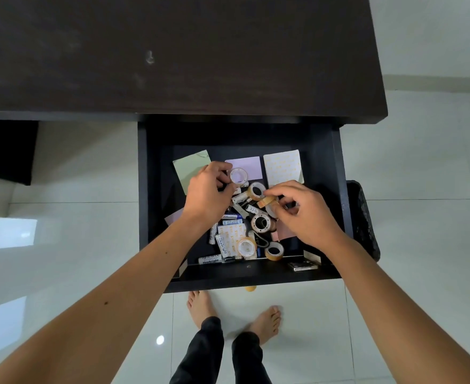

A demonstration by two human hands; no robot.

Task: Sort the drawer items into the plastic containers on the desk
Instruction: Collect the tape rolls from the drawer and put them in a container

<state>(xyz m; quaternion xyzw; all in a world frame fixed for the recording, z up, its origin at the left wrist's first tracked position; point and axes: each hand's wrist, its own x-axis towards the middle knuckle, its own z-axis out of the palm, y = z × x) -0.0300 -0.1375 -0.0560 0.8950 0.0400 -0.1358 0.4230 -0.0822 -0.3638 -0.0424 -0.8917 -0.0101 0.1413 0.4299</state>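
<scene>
Two bare forearms reach forward from the bottom corners, over bare feet (264, 322) on glossy pale floor tiles (411, 273), into an open dark wooden drawer (256, 278) pulled out from under a dark matte desk top (173, 51).

The left hand (207, 191), palm down, curls its fingers around a small clear tape roll (238, 176) at its 2 o'clock, pinching the ring between thumb and fingertips. The right hand (303, 214), also palm down, has its thumb and forefinger closed on a thin tan tape roll (267, 201) at its 10 o'clock; the other fingers are bent loosely.

Between and below the hands lies a heap: white cylindrical batteries (218, 241) with printed labels, more glossy translucent tape rolls (274, 250), one white-cored roll (261, 223) with a ring of holes, and black binder clips, hard to make out. At the drawer's 12 o'clock side sit flat paper pads: a pale green sticky-note pad (188, 170) partly under the left hand, a lilac pad (249, 166), and a cream pad with yellow pattern (282, 166). A pink note (285, 231) peeks out beneath the right hand.

On the drawer's front ledge, at 5 o'clock, rests a small dark rectangular object (302, 266). A black mesh bin (362, 217) stands beside the drawer at 3 o'clock.
</scene>
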